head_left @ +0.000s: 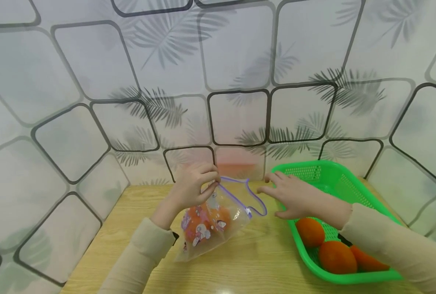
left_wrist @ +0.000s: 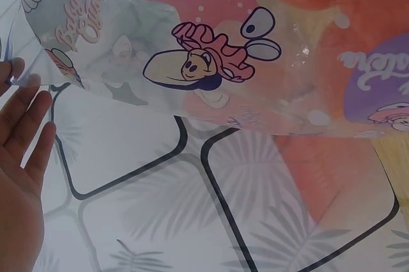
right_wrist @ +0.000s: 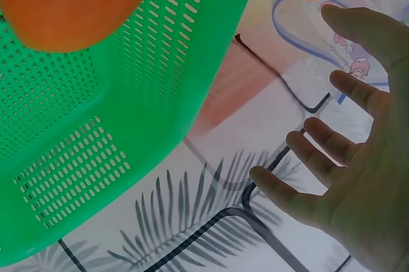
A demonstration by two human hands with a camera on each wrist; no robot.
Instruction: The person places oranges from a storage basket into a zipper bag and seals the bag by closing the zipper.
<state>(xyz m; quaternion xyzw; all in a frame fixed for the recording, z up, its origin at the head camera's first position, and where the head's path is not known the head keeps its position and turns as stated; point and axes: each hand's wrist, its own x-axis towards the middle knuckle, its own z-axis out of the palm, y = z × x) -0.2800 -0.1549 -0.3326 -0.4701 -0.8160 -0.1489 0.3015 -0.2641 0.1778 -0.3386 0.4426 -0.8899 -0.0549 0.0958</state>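
A clear zip bag (head_left: 218,241) with cartoon prints and a purple zip edge leans on the table, its mouth spread apart on the right. Orange fruits (head_left: 194,223) show through its printed wall. My left hand (head_left: 195,185) pinches the bag's upper rim; in the left wrist view its fingertips (left_wrist: 32,80) grip a corner of the plastic. My right hand (head_left: 295,196) hovers over the left side of a green basket (head_left: 303,255), apart from the bag. The right wrist view shows that hand (right_wrist: 345,157) with fingers spread and nothing held.
Several oranges (head_left: 337,257) lie in the near end of the green basket, partly under my right forearm. The wooden table (head_left: 129,228) meets a patterned wall covering (head_left: 238,118) close behind the bag and basket.
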